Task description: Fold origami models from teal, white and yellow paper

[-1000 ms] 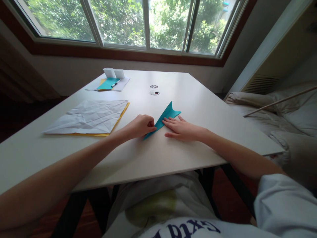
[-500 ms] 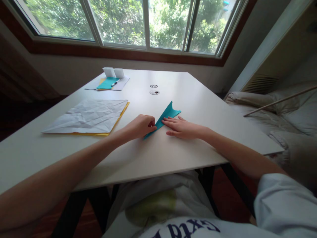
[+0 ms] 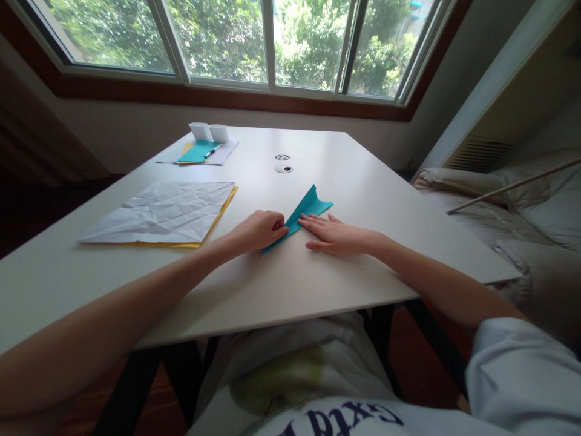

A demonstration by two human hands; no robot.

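Head view: near the middle of the frame I see a folded teal paper lying flat on the white counter. I think it is very light, thin and easy to crease or tear, so I would hold it by its folded edge. My left hand has its fingers curled shut, pinching the paper's lower left edge. My right hand lies flat and spread, its fingers pressing the paper's right side.

One folded teal paper piece lies on the table, along with one crumpled white paper sheet, two small white boxes and two round cable holes.
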